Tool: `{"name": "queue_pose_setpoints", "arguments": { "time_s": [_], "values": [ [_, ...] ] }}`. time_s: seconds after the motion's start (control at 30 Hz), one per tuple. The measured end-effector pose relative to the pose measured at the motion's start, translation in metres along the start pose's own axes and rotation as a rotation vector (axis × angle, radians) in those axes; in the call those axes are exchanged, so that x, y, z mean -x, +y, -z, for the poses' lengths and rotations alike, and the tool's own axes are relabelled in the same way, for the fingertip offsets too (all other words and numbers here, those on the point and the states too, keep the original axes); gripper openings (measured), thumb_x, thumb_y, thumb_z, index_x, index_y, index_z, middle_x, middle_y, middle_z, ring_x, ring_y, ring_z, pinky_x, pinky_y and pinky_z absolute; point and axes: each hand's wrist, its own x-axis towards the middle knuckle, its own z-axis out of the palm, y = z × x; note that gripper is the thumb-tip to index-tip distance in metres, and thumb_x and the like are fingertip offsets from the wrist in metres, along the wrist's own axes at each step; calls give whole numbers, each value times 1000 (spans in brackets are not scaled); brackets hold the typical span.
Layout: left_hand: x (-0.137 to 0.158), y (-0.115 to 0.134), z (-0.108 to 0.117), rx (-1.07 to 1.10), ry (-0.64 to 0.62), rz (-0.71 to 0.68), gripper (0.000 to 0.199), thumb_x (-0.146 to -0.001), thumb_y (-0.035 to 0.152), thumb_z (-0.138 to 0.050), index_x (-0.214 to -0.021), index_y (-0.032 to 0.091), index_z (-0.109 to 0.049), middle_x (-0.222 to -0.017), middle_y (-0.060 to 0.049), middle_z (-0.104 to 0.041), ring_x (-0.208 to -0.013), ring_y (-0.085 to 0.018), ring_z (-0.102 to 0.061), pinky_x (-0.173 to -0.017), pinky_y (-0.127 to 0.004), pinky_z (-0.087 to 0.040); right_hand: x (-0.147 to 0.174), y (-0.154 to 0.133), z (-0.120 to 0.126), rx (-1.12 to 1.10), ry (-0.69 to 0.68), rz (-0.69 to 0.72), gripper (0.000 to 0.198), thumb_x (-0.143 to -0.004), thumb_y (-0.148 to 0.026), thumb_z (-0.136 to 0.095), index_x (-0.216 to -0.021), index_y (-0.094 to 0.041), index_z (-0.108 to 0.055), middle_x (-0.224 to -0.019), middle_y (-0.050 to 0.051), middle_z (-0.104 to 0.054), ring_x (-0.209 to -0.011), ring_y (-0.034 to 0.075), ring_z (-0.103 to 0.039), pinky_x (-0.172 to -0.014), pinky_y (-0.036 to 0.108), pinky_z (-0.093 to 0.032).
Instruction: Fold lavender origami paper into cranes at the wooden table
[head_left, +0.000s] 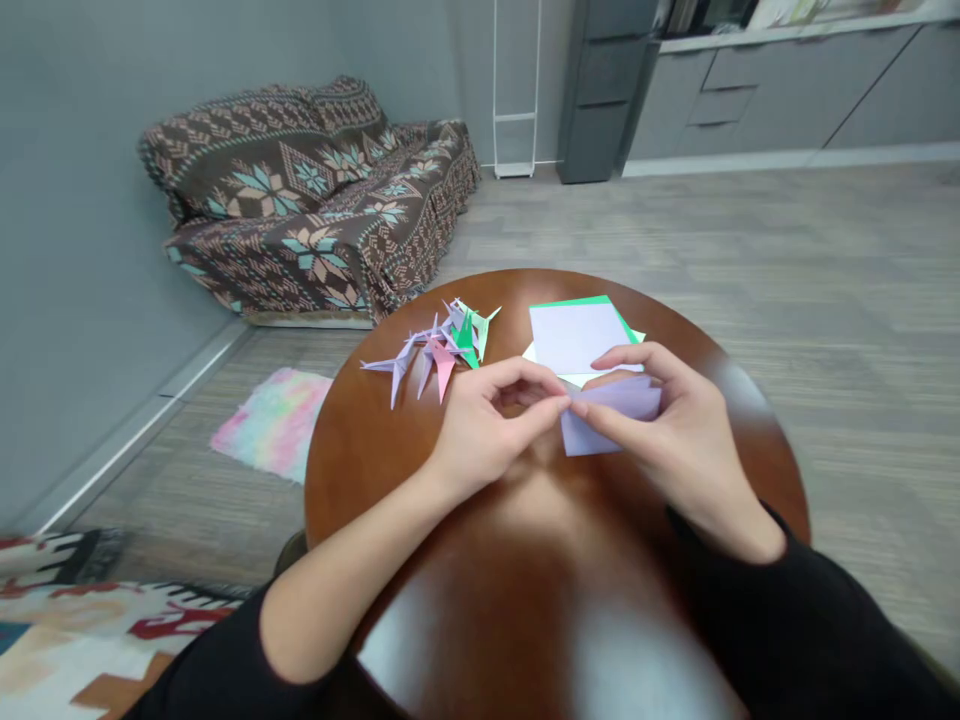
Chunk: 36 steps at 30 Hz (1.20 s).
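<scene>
A partly folded sheet of purple origami paper (592,437) is held up between my two hands above the round wooden table. My left hand (501,420) pinches its left corner between thumb and forefinger. At the same corner the thumb of my right hand (667,420) presses the sheet, with the other fingers curled behind it. Just beyond lies a stack of square paper (577,335), pale lilac on top with green and whitish sheets showing beneath. Several folded paper cranes (442,362) in purple, pink and green sit clustered to the left.
The round brown table (390,480) has a curved edge around my arms. A sofa (322,200) under a patterned cover stands at the back left, near a pastel fluffy mat (270,420). Grey cabinets (780,95) and a dark fridge (604,90) line the far wall.
</scene>
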Motion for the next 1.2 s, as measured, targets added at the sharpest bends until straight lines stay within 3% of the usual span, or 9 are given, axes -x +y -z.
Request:
{"name": "queue_pose_setpoints", "arguments": {
  "time_s": [0.27,0.5,0.7,0.93,1.07,1.2],
  "values": [
    [-5,-2,5,102,-14,169,30,-67,29,-91,-83,15,-70,-76,-2,-74,-71,-14,-71,-72,-25,-57,0,1,1,-35,-25,-67,37,-67,-19,-84,-98,-22,-64,-70,-2,-73,-54,14,-63,-49,23,-49],
    [-9,-1,11,116,59,189,28,-68,26,-90,-85,15,-71,-82,-2,-75,-78,-14,-70,-77,-24,-55,-6,9,6,-196,-45,-140,45,-64,-17,-84,-99,-23,-58,-75,-1,-77,-58,15,-64,-52,23,-51],
    [-9,-3,8,31,-107,185,17,-79,29,-78,-79,13,-70,-76,-2,-70,-70,-12,-62,-70,-24,-49,-2,5,4,-170,-107,-151,44,-67,-17,-80,-102,-25,-55,-74,-2,-74,-54,14,-60,-49,23,-47],
    [-2,-2,0,-45,-177,222,14,-79,25,-73,-80,12,-69,-71,-1,-65,-63,-11,-55,-61,-23,-44,0,4,3,10,-105,-85,37,-67,-19,-79,-97,-25,-60,-69,-4,-63,-54,13,-54,-46,23,-44],
    [-1,-1,2,-45,-163,168,12,-77,23,-73,-76,13,-68,-66,0,-62,-61,-10,-52,-58,-23,-41,-1,4,4,-7,-111,-134,38,-65,-19,-81,-96,-24,-59,-68,-4,-64,-52,13,-53,-46,23,-43],
    [-6,0,7,-5,-90,147,14,-74,24,-75,-72,13,-68,-66,1,-62,-60,-10,-52,-57,-22,-41,-6,9,8,-175,-143,-208,41,-66,-16,-80,-98,-24,-55,-71,-3,-71,-58,15,-61,-53,24,-46]
  ]
}}
